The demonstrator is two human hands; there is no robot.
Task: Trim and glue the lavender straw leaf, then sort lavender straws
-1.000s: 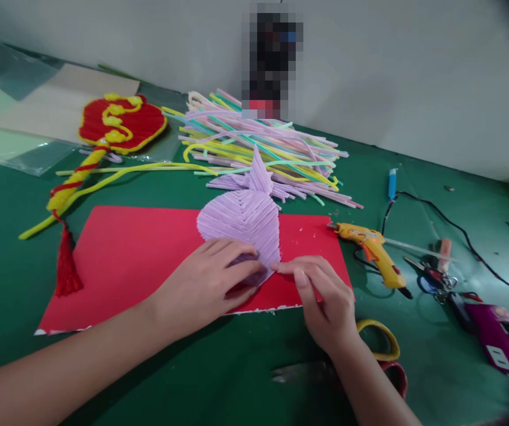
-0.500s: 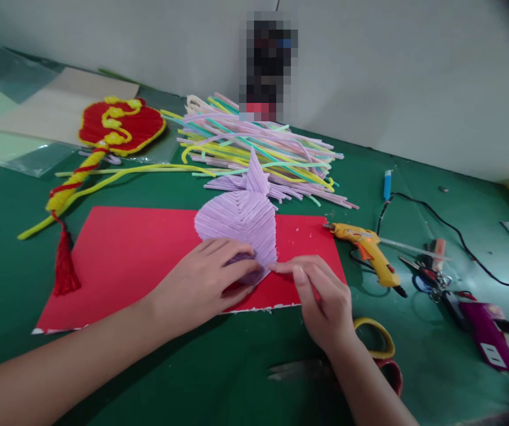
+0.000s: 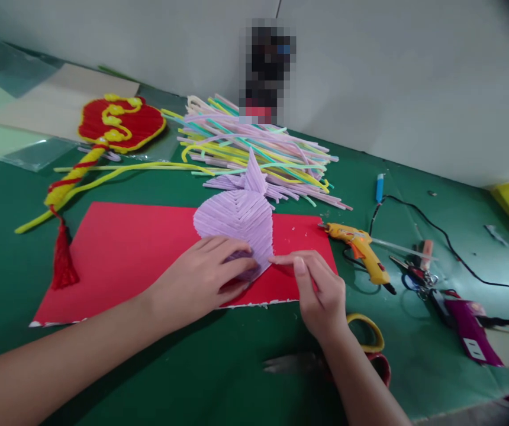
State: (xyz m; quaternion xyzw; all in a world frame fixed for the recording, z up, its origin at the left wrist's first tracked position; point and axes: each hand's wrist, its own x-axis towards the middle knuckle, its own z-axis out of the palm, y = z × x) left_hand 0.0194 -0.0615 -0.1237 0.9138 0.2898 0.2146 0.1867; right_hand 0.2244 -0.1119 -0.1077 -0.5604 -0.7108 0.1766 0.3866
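A lilac piece made of pipe cleaners laid side by side point(image 3: 241, 210) lies on a red sheet point(image 3: 143, 236); its body is rounded, with pointed parts at the far end. My left hand point(image 3: 205, 269) holds the piece down, fingers curved over its near left part and hiding some of it. From the right, the outstretched index fingertip of my right hand point(image 3: 323, 290) touches the piece's right edge. The thumb stands apart from that finger, the others are curled, and nothing shows in the grip. Scissors point(image 3: 365, 334) lie partly under my right forearm.
Several loose pipe cleaners point(image 3: 254, 142) are heaped behind the lilac piece. A red and yellow fan point(image 3: 121, 124) with a tassel point(image 3: 63, 260) lies left. On the right are a yellow glue gun point(image 3: 358, 248), a black cord point(image 3: 450, 231), keys point(image 3: 423, 281) and a purple object point(image 3: 470, 331).
Both hands keep nearly the same place on the lilac piece. The right index fingertip stays at its edge. The view has shifted slightly, moving the things on the right a little leftward.
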